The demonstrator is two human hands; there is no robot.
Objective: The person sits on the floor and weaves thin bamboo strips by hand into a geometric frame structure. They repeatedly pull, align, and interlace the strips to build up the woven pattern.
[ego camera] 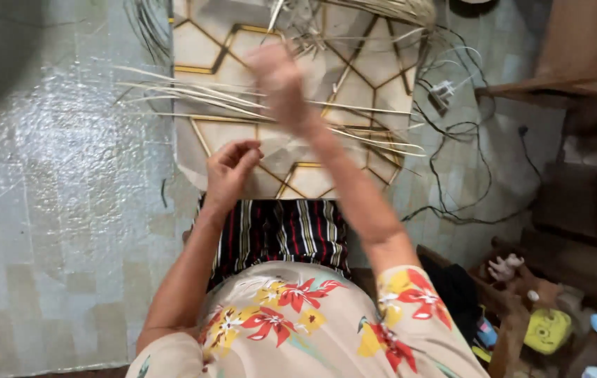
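Note:
My left hand (230, 170) hovers over the near edge of a cream mat with a gold hexagon pattern (214, 42), fingers curled as if pinching a thin strip; what it holds is too fine to make out. My right hand (277, 80) is raised higher and blurred with motion, closed around thin pale straw strips (193, 94) that spread out to the left and right across the mat. More loose straw (389, 8) is piled at the mat's far edge.
A glossy pale tiled floor (67, 175) spreads to the left. Black cables and a white plug (445, 94) lie right of the mat. Wooden furniture (578, 63) and toys, including a yellow one (546, 330), crowd the right side.

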